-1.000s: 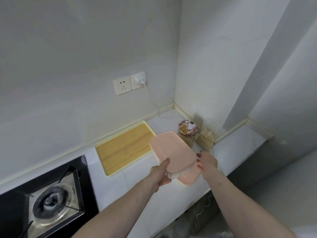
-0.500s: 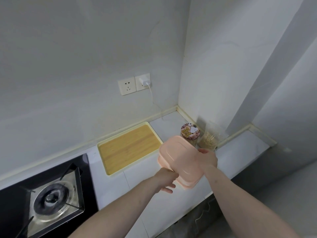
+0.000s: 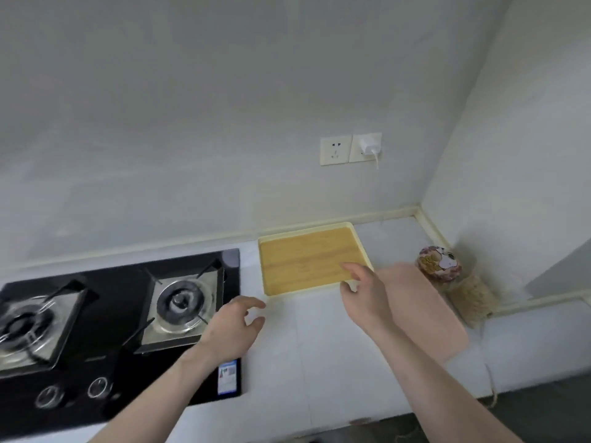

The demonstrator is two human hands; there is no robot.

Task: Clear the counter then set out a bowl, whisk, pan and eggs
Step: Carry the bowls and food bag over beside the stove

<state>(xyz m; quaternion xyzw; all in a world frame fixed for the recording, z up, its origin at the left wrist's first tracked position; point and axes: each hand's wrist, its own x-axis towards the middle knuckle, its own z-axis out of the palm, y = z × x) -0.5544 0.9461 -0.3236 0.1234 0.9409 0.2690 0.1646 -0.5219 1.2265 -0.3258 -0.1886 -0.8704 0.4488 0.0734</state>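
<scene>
Soft, even, rather dim light is filling the scene, giving the pale grey wall (image 3: 192, 107) a greenish cast. Motion blur is smearing the whole frame: the 2 steel gas burners (image 3: 179, 305) on the black glass hob are streaking, and the pink plastic container (image 3: 428, 314) and both hands are losing their edges. Faint glare is showing on the hob glass. A weak shadow is falling behind the patterned-lid jar (image 3: 439, 265) into the corner. Wide-angle distortion is bending the table (image 3: 319, 362) edge.

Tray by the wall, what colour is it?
The tray is wood-yellow inside with a pale cream rim, seen in the head view.
</scene>
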